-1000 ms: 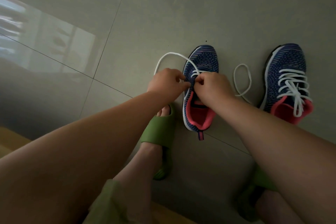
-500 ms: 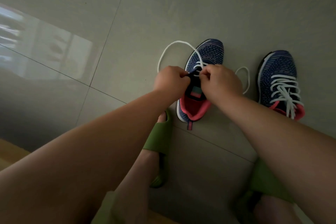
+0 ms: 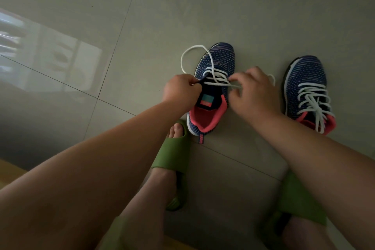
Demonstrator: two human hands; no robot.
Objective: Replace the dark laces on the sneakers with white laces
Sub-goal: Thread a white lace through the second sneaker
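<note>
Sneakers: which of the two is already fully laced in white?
The sneaker on the right, untouched by either hand. Its white lace crosses all the way up to the collar; the left sneaker has only its lower rows laced.

Sneakers (image 3: 218,61) were navy knit, pale-dashed, coral-lined (laces (image 3: 217,76) white); slides (image 3: 172,152) olive green; floor tiles (image 3: 243,16) grey.

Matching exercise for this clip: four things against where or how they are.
1. left sneaker
2. right sneaker
3. left hand
4. green slipper

A. laced nearly to the top, untouched
B. worn on a foot
C. laced only over the lower rows
D. pinching the sneaker's dark edge

Pairs: 1-C, 2-A, 3-D, 4-B
</note>
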